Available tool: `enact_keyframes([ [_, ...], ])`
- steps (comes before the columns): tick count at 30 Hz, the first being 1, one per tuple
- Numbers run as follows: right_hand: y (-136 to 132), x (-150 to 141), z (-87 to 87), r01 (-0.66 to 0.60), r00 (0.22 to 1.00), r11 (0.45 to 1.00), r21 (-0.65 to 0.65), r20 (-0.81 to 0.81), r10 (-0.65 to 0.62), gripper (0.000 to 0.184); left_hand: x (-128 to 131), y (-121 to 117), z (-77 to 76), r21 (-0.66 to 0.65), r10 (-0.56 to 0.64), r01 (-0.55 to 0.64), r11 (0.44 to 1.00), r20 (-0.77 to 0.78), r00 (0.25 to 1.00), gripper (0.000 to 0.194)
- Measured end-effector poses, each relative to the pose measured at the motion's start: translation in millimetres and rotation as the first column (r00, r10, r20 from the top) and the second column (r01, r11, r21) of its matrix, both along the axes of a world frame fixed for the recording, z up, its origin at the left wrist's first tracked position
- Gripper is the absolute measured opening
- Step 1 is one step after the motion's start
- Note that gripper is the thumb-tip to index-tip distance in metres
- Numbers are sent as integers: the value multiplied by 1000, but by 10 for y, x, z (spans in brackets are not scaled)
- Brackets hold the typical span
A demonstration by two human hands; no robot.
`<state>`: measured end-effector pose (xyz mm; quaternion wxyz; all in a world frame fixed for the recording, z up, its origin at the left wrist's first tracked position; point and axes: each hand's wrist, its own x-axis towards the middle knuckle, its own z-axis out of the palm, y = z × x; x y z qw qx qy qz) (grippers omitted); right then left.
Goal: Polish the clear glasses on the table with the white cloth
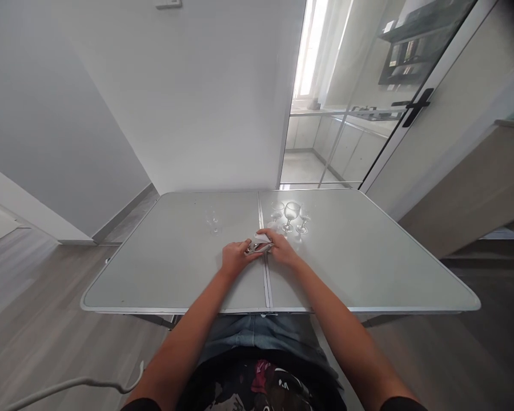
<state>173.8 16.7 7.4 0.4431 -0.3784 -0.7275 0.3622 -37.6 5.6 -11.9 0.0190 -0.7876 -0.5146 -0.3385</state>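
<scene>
Just above the middle of the table, my two hands meet over a clear, shiny glass (pixel 261 247) that lies on its side between them. My left hand (pixel 235 257) is closed, its thumb and fingers on the glass's left end. My right hand (pixel 281 249) is closed around the right side and pinches a white cloth or tissue (pixel 262 236) against the glass. Fingers hide part of the glass, so its full shape is unclear. Behind my right hand stand several clear stemmed glasses, among them a round-bowled wine glass (pixel 292 211).
Faint clear glassware (pixel 214 221) stands on the left half of the pale folding table (pixel 360 257). A metal seam (pixel 266 285) splits the tabletop. A white wall (pixel 214 103) rises behind, with a glass door (pixel 346 114) at right. A pale cable (pixel 85 381) is at lower left.
</scene>
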Motion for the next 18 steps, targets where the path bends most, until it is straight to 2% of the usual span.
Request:
enact_keyframes([
  [2,10,33,14,-49,994,990,-130,-107,35,53,18,-9,10,-23,-22,22,999,3,1000,51],
  [5,14,87,48,-160,940,934,-318,-339,46,61,34,-8,39,-63,-45,47,997,38,998,49],
  [7,18,114,68,-185,872,915,-360,-490,-17,68,31,3,61,-94,-35,45,995,103,994,48],
  [10,25,127,85,-115,764,934,-339,-631,-135,72,21,23,83,-148,-15,58,987,275,961,47],
  [12,23,107,86,-60,729,944,-326,-660,-181,65,28,30,88,-172,-40,117,978,397,917,45],
  [14,9,62,80,-45,728,937,-345,-654,-206,49,48,28,90,-178,-92,199,964,477,874,43],
  [16,-13,5,74,-75,740,922,-379,-641,-203,30,74,17,95,-184,-148,274,944,506,850,39],
  [18,-37,-42,73,-135,761,912,-388,-630,-155,19,94,0,104,-215,-188,336,917,509,840,32],
])
